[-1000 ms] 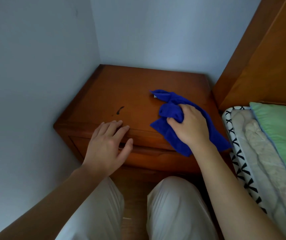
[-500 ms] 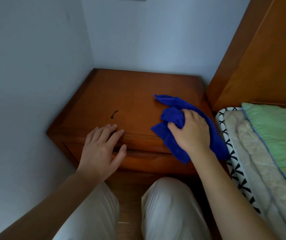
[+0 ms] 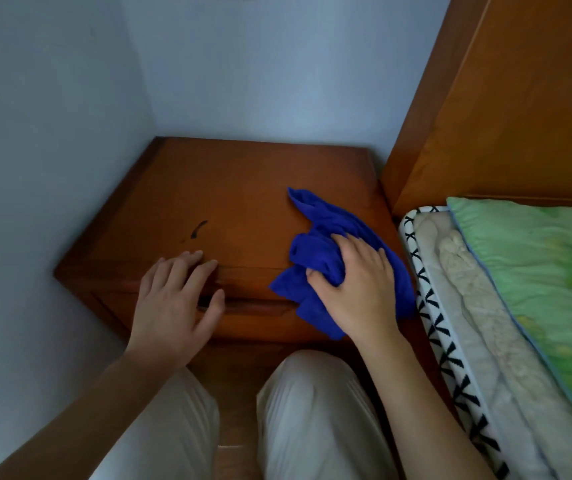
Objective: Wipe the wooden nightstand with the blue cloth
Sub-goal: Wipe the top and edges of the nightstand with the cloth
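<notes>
The wooden nightstand (image 3: 243, 188) stands in the room's corner, its top reddish-brown with a small dark mark (image 3: 198, 229) near the front left. A bunched blue cloth (image 3: 315, 252) lies on the top's front right part and hangs over the front edge. My right hand (image 3: 357, 289) presses down on the cloth and grips a fold of it between thumb and fingers. My left hand (image 3: 177, 299) rests with spread fingers on the nightstand's front edge, above the drawer front, holding nothing.
White walls (image 3: 52, 150) close in on the left and behind the nightstand. A wooden headboard (image 3: 506, 109) rises on the right, touching the nightstand. A bed with a green blanket (image 3: 540, 265) and black-and-white edged mattress (image 3: 450, 344) runs along the right. My knees (image 3: 312, 410) are just below the nightstand.
My right hand with the cloth has slid toward the front right edge of the top, and the cloth's tail now trails behind it. My left hand has barely moved.
</notes>
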